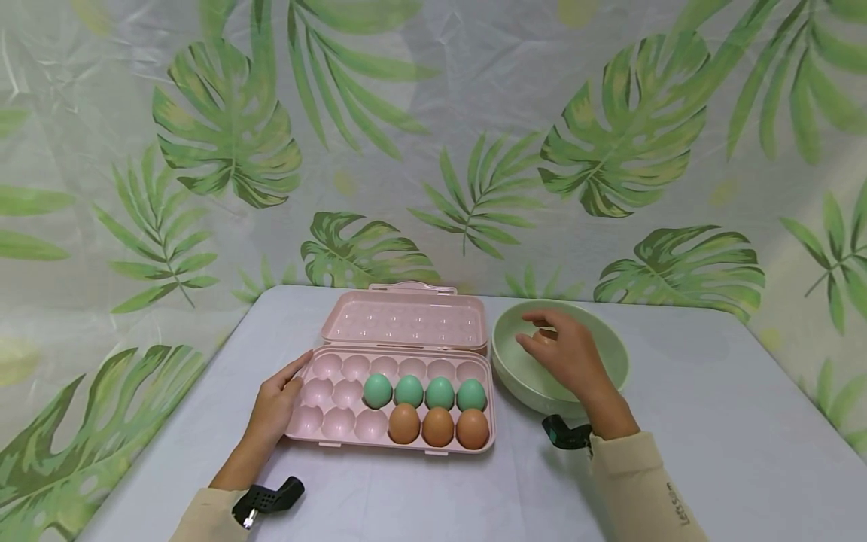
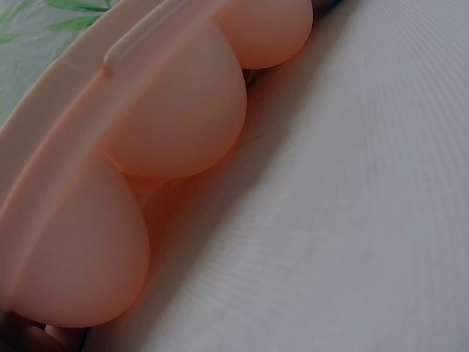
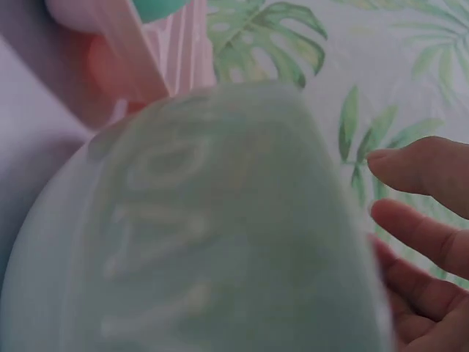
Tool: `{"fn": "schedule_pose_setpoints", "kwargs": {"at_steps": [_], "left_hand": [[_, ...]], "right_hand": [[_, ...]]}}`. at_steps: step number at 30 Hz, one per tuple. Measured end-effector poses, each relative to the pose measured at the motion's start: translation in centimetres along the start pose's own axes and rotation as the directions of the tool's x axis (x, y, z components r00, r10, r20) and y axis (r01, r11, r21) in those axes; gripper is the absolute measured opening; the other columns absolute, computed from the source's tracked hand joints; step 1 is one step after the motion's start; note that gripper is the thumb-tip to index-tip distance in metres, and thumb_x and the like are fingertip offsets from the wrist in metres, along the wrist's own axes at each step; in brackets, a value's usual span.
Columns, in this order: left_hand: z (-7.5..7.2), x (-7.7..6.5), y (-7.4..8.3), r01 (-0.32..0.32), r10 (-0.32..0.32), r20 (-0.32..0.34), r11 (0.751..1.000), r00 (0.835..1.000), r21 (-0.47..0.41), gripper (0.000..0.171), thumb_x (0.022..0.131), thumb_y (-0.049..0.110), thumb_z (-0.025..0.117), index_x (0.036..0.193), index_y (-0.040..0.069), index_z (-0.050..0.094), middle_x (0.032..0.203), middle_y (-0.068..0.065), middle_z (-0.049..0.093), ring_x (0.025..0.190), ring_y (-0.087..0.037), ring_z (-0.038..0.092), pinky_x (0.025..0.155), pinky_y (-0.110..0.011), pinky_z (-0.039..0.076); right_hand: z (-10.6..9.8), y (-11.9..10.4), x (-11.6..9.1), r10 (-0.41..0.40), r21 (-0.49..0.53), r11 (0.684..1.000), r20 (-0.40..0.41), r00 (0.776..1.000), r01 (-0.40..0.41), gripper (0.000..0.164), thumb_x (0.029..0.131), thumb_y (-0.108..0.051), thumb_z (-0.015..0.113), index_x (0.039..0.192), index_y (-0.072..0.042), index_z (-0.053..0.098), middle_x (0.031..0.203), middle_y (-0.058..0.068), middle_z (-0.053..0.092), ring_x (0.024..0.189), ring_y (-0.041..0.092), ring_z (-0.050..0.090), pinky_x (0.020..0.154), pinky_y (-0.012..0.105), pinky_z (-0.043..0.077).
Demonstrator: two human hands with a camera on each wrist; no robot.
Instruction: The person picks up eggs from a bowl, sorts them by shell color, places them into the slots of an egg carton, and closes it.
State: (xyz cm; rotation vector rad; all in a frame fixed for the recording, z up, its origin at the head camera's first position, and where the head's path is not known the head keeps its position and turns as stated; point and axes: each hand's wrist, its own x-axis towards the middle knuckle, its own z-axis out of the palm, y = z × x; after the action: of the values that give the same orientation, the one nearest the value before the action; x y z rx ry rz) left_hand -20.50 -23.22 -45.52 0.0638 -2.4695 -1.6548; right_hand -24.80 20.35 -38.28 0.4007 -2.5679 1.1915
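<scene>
A pink egg carton point(image 1: 342, 444) lies with its lid point(image 1: 406, 320) folded back. Several green eggs point(image 1: 409, 392) fill the right part of its middle row, and three brown eggs point(image 1: 438, 427) sit at the right of the front row. My left hand point(image 1: 274, 403) holds the carton's left edge; the left wrist view shows the undersides of the carton's cups point(image 2: 183, 110). Over the light green bowl point(image 1: 612, 354) hovers my right hand point(image 1: 565, 357), thumb and fingers apart. Part of a brown egg point(image 1: 544, 336) shows between them, apparently inside the bowl; the hand hides the rest.
The bowl stands close to the carton's right side on a white-covered table point(image 1: 711, 421). Behind the table hangs a leaf-patterned curtain point(image 1: 474, 98). Black wrist devices sit on my left wrist point(image 1: 267, 498) and right wrist point(image 1: 567, 434).
</scene>
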Motion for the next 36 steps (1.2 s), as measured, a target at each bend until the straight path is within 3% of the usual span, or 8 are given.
{"fn": "schedule_pose_setpoints", "kwargs": {"at_steps": [9, 19, 36], "left_hand": [[0.0, 0.0, 0.0, 0.007, -0.007, -0.006, 1.000, 1.000, 0.003, 0.043, 0.100, 0.008, 0.040, 0.142, 0.006, 0.048, 0.149, -0.007, 0.042, 0.142, -0.022, 0.027, 0.117, -0.042, 0.021], [-0.1, -0.1, -0.1, -0.005, 0.005, -0.001, 1.000, 1.000, 0.007, 0.043, 0.101, 0.008, 0.039, 0.142, 0.006, 0.047, 0.149, -0.007, 0.042, 0.142, -0.022, 0.028, 0.117, -0.042, 0.021], [-0.1, 0.2, -0.3, 0.012, -0.012, 0.005, 1.000, 1.000, -0.015, 0.043, 0.101, 0.008, 0.039, 0.143, 0.006, 0.046, 0.150, -0.007, 0.041, 0.143, -0.022, 0.026, 0.117, -0.042, 0.019]], "right_hand": [[0.0, 1.1, 0.1, 0.020, 0.004, 1.000, -0.001, 1.000, -0.020, 0.040, 0.086, -0.020, 0.073, 0.121, -0.004, 0.063, 0.122, 0.017, 0.061, 0.113, 0.035, 0.058, 0.093, 0.047, 0.050], [0.3, 2.3, 0.0, 0.029, -0.057, 0.998, 0.004, 1.000, -0.029, 0.043, 0.086, -0.019, 0.073, 0.123, 0.000, 0.061, 0.122, 0.021, 0.059, 0.112, 0.039, 0.056, 0.093, 0.052, 0.047], [0.2, 2.9, 0.3, 0.118, -0.156, 0.983, 0.119, 0.986, -0.099, 0.055, 0.088, -0.028, 0.070, 0.132, 0.001, 0.053, 0.131, 0.026, 0.051, 0.118, 0.043, 0.049, 0.096, 0.056, 0.042]]}}
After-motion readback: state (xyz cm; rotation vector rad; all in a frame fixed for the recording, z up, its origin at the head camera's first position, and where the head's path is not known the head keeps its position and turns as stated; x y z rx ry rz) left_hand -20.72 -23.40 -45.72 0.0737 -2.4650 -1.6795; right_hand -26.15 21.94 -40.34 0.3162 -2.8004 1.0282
